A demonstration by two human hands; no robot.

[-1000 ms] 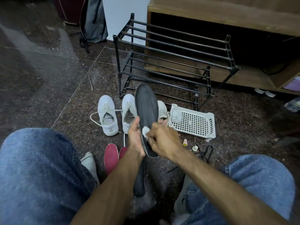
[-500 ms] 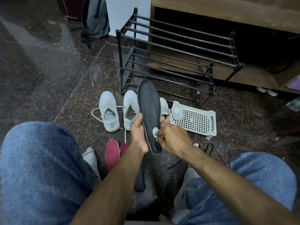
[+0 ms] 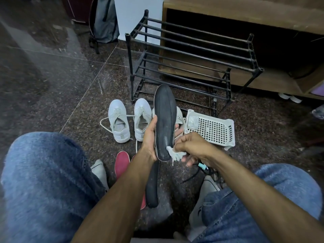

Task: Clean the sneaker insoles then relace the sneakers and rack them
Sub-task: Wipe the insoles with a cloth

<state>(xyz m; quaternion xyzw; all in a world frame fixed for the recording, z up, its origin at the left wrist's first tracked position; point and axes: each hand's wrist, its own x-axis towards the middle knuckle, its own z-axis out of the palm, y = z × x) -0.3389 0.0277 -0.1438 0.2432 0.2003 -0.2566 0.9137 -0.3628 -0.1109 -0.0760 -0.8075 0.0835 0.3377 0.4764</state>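
Observation:
My left hand (image 3: 150, 137) grips a black insole (image 3: 164, 118) upright by its lower half. My right hand (image 3: 192, 146) pinches a small white wipe (image 3: 175, 154) against the insole's heel end. A second black insole (image 3: 152, 188) lies on the floor below, partly behind my left forearm. Two white sneakers (image 3: 119, 123) (image 3: 142, 118) stand on the floor, the left one with a loose lace. A third white sneaker (image 3: 179, 114) is mostly hidden behind the held insole. The black metal shoe rack (image 3: 192, 55) stands behind them.
A white perforated plastic basket (image 3: 213, 128) lies right of the sneakers. Red insoles (image 3: 121, 163) rest on the floor near my left knee. A wooden cabinet (image 3: 245, 13) backs the rack, and a grey backpack (image 3: 105, 18) leans at the far left. My jeans-clad knees fill both lower corners.
My right hand has slid the wipe down the insole from its middle to the heel end. The left hand keeps the insole in the same grip.

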